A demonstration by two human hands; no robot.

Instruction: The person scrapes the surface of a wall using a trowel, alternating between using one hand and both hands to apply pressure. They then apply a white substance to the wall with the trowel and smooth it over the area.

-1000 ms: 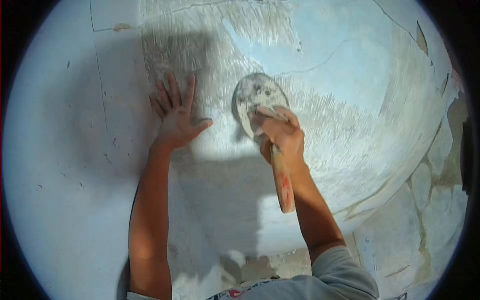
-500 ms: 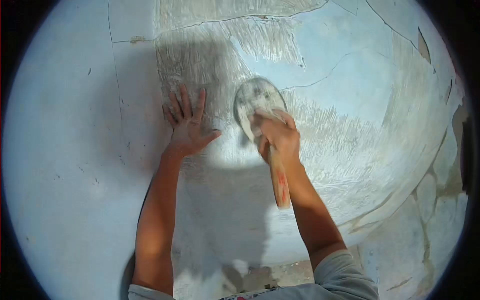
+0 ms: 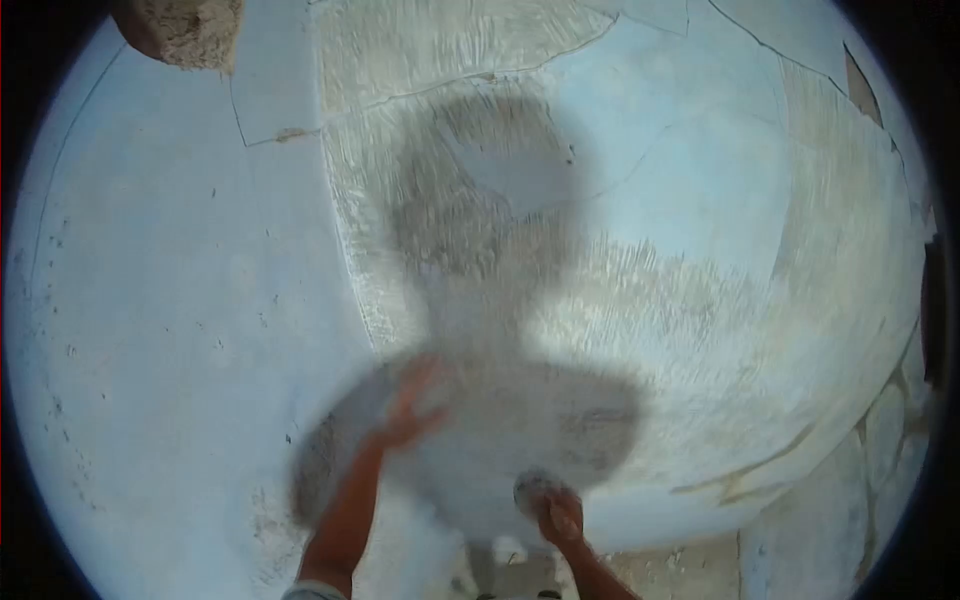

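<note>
My right hand (image 3: pixel 563 516) is low in the view, closed around a tool with a rounded grey head (image 3: pixel 532 492); the handle is hidden now but showed as wooden earlier. Higher up and to the left, my left hand (image 3: pixel 412 408) is blurred, with its fingers spread and nothing in them. Both hands are over a pale blue-grey surface (image 3: pixel 180 300) that has a broad patch of fine ridged strokes (image 3: pixel 640 310). My head-and-shoulders shadow (image 3: pixel 480 230) falls across that patch.
Thin cracks run across the upper part of the surface. A brown, rough hollow (image 3: pixel 195 35) breaks it at the top left. Toward the lower right edge lie irregular stone-like pieces (image 3: pixel 885 435), with a dark gap (image 3: pixel 933 310) above them.
Both hands have come down toward me. The right hand still grips the tool, and its handle no longer shows. The view has shifted, bringing the hollow and my full shadow into sight.
</note>
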